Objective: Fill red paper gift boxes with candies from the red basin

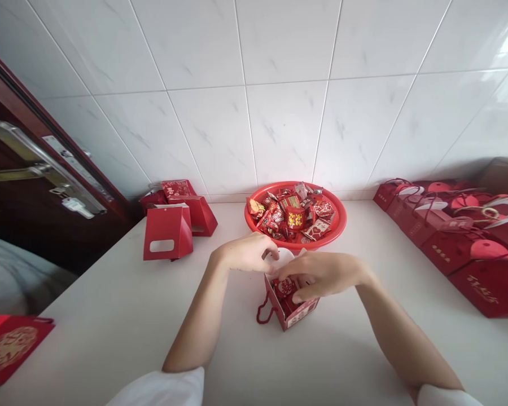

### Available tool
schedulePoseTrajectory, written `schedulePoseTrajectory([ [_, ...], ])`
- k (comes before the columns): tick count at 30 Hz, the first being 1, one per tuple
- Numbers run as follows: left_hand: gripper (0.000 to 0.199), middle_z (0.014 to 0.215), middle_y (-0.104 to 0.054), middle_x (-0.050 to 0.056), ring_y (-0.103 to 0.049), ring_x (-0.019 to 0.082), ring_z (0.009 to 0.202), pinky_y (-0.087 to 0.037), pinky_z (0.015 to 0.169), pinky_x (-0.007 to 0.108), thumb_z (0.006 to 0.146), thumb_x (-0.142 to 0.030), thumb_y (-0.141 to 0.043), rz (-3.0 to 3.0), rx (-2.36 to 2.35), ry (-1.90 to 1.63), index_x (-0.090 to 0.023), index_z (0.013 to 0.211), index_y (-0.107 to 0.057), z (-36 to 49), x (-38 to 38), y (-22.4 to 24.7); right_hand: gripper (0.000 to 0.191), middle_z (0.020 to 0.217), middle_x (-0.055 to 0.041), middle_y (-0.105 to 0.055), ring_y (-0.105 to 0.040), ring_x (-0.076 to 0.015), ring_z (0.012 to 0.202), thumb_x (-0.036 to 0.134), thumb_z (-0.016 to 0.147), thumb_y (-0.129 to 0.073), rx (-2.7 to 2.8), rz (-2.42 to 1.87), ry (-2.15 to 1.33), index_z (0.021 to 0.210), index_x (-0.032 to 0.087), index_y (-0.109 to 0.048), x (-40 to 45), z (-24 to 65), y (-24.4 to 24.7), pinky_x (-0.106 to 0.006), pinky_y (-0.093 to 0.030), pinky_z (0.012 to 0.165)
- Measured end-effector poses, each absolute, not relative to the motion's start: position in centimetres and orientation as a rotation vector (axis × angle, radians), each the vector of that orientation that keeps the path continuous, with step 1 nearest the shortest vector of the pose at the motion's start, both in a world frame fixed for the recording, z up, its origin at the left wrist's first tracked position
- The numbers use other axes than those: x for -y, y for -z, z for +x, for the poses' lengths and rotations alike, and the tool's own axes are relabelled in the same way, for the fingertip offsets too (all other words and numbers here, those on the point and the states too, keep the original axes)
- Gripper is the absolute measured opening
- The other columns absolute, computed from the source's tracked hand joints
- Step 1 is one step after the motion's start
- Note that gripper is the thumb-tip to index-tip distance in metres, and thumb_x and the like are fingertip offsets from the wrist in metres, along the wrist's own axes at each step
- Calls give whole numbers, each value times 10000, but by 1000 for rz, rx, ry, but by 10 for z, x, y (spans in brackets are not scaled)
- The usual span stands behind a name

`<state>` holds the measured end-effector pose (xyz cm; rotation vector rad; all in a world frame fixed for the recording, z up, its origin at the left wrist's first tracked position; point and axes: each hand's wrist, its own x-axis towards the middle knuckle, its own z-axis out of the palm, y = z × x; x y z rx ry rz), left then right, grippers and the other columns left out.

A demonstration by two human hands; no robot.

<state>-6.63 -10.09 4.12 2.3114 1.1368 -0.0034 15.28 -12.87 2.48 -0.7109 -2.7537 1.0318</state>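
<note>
A small red gift box stands open-topped on the white table, a dark red cord handle looping out at its left side. Red-wrapped sweets lie inside it. My left hand is at the box's back left, fingers loosely curved and apart beside a raised white flap. Over the opening is my right hand, its thumb and fingers spread above the sweets. Part of the box's inside is hidden by this hand.
A red plastic basket of wrapped sweets sits behind the box, near the tiled wall. Red gift boxes stand at back left. Rows of filled boxes line the right side. Another red box lies at front left, near a door.
</note>
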Motion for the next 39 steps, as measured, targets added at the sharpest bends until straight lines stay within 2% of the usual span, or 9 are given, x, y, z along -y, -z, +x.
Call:
schedulePoseTrajectory([
  [2, 302, 836, -698, 38, -620, 190, 740, -422, 593, 251, 715, -370, -732, 2309, -1105, 55, -189, 953, -779, -65, 103, -45, 361, 942, -23, -737, -672, -170, 800, 279, 850, -723, 2658, -705, -1135, 1208, 234, -706, 133, 170, -35, -255, -501, 686],
  [4, 318, 861, -696, 37, -617, 187, 750, -427, 608, 250, 720, -364, -731, 2304, -1074, 55, -189, 982, -778, -66, 105, -47, 291, 991, -36, -737, -675, -174, 857, 306, 876, -701, 2522, -747, -1133, 1156, 227, -717, 140, 185, -40, -272, -522, 748],
  [7, 313, 966, -708, 48, -639, 203, 831, -452, 667, 258, 721, -369, -742, 2292, -1038, -9, -197, 980, -782, -68, 104, -45, 186, 877, -38, -723, -636, -161, 762, 368, 918, -653, 2316, -935, -961, 977, 209, -730, 153, 199, -33, -281, -524, 705],
  [12, 216, 997, -715, 59, -669, 204, 882, -488, 754, 275, 803, -339, -685, 2252, -979, -197, -201, 933, -790, -72, 104, -36, 346, 823, -50, -684, -583, -150, 668, 478, 979, -533, 2152, -1204, -776, 862, 211, -722, 171, 200, -4, -294, -507, 635],
  [17, 279, 1080, -719, 77, -680, 225, 995, -518, 864, 304, 840, -407, -692, 2181, -962, -296, -202, 1001, -791, -80, 113, -32, 403, 964, -70, -706, -619, -167, 695, 593, 885, -636, 1951, -1350, -829, 1012, 219, -714, 184, 187, 19, -325, -551, 659],
  [21, 503, 1261, -679, 108, -646, 265, 1147, -524, 927, 341, 808, -445, -748, 2085, -957, -318, -222, 1257, -712, -92, 118, -25, 494, 1161, -86, -710, -664, -226, 902, 585, 836, -709, 1944, -1215, -881, 1208, 264, -660, 188, 185, 24, -387, -589, 810],
  [26, 712, 1281, -665, 86, -624, 271, 1185, -497, 996, 367, 697, -386, -852, 2068, -873, -331, -276, 1366, -636, -103, 119, -8, 651, 1390, -97, -623, -630, -269, 1182, 469, 870, -733, 1964, -955, -967, 1448, 301, -486, 188, 188, 31, -452, -528, 1024],
  [31, 678, 1247, -668, 89, -630, 262, 1167, -500, 995, 369, 738, -330, -820, 2024, -921, -457, -253, 1382, -621, -101, 123, 9, 650, 1466, -91, -567, -572, -283, 1300, 435, 881, -732, 1987, -888, -1006, 1463, 315, -469, 192, 187, 37, -460, -487, 1085],
  [39, 637, 1257, -658, 79, -619, 266, 1180, -493, 1032, 401, 773, -371, -796, 2062, -1035, -585, -261, 1375, -622, -89, 130, 20, 588, 1423, -114, -603, -604, -286, 1262, 475, 926, -656, 1998, -973, -1045, 1451, 265, -495, 195, 185, 40, -465, -515, 1050],
])
